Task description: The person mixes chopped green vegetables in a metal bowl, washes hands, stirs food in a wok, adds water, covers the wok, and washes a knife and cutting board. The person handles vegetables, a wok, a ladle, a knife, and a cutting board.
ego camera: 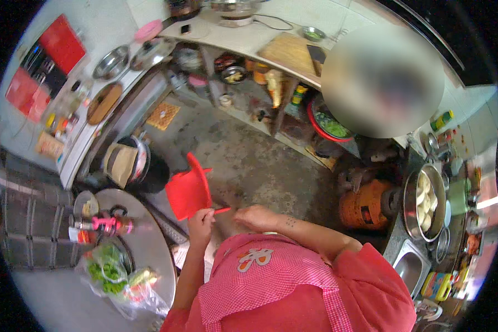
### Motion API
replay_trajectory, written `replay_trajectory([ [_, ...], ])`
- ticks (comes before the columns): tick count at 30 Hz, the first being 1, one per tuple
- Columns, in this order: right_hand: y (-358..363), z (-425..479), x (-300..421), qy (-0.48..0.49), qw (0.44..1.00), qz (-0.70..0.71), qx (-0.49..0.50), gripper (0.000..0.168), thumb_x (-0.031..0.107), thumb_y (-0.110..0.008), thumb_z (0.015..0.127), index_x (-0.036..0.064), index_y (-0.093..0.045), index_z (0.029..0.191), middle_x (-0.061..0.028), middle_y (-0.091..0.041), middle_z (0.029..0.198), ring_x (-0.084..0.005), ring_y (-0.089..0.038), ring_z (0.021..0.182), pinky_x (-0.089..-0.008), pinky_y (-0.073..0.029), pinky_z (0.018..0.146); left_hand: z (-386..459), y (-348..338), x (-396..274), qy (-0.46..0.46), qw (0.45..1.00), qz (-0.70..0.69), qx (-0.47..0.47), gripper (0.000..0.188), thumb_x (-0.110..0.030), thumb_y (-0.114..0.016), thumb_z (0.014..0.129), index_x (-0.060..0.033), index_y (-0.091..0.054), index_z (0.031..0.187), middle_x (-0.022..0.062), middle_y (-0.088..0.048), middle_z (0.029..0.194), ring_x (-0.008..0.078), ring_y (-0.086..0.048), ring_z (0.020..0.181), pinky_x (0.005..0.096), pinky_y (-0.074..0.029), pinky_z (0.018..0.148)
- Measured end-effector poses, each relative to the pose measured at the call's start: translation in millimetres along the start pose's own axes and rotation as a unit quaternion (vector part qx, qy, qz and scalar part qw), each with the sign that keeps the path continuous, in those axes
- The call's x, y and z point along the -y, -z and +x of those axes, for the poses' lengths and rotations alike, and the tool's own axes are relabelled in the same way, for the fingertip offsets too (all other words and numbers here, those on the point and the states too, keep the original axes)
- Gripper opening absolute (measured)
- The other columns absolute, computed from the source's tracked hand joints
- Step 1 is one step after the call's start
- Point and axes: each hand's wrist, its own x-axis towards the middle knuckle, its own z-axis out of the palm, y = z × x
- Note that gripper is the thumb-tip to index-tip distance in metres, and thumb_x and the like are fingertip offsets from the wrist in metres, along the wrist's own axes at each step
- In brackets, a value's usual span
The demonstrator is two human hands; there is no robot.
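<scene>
My left hand [202, 220] grips the lower edge of a red plastic article [187, 191], which has a flat panel, a curved rim and thin leg-like ends; its exact kind is unclear. It is held above the floor, just beyond the round table. My right hand [255, 218] is a little to the right of it, in front of the pink checked apron [274, 278], with its fingers curled. Its fingertips are blurred, and I cannot tell whether anything is in them. One thin red end points towards this hand, with a gap visible between them.
Left, the round table [149, 232] bears bagged greens [108, 267] and bottles. A lined bin [141, 159] stands beyond it. An orange gas cylinder [363, 205] stands right, below a counter with a metal pan [408, 207] of pale pieces. Shelves [249, 118] run under the far counter.
</scene>
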Motion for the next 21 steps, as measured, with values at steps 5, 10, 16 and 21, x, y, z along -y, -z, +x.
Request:
replay_trajectory([
  [5,31.5,-68.6,-66.2,-0.068,0.986,0.041,-0.144,0.022,0.025,-0.05,0.089,0.01,-0.059,0.101,-0.0125,-0.062,0.095,-0.0343,-0.059,0.086,-0.0435,-0.048,0.072,52.0,-110.9,-33.8,-0.045,0.988,0.015,0.146,0.013,-0.014,-0.063,0.083,-0.0011,-0.064,0.085,0.0035,-0.061,0.065,0.0087,-0.056,0.059,0.0238,-0.045,0.055],
  [10,67.8,-118.9,-104.5,-0.218,0.959,0.069,-0.169,0.026,0.032,-0.05,0.089,0.008,-0.058,0.091,-0.0156,-0.062,0.088,-0.0359,-0.06,0.081,-0.045,-0.047,0.068,92.1,-182.5,-56.4,-0.099,0.96,0.098,0.242,0.018,-0.019,-0.064,0.084,-0.0019,-0.062,0.078,0.0008,-0.059,0.064,0.0084,-0.055,0.059,0.0238,-0.046,0.057],
  [16,77.4,-137.4,-174.1,-0.206,0.914,-0.016,-0.348,0.03,0.005,-0.054,0.082,0.009,-0.055,0.112,-0.0153,-0.055,0.104,-0.0312,-0.056,0.095,-0.0396,-0.047,0.078,177.0,-255.5,-86.3,-0.213,0.946,0.065,0.235,0.02,-0.019,-0.063,0.085,0.0009,-0.061,0.082,0.0075,-0.057,0.082,0.0136,-0.057,0.069,0.0252,-0.046,0.061],
  [21,149.0,-129.3,-229.8,-0.274,0.842,0.095,-0.455,0.051,-0.008,-0.05,0.076,0.008,-0.048,0.125,-0.0159,-0.049,0.116,-0.0327,-0.054,0.103,-0.0325,-0.047,0.083,259.7,-308.6,-132.3,-0.171,0.947,-0.009,0.27,0.017,-0.018,-0.061,0.085,-0.0023,-0.063,0.093,0.0066,-0.054,0.102,0.0145,-0.055,0.086,0.0259,-0.047,0.068],
])
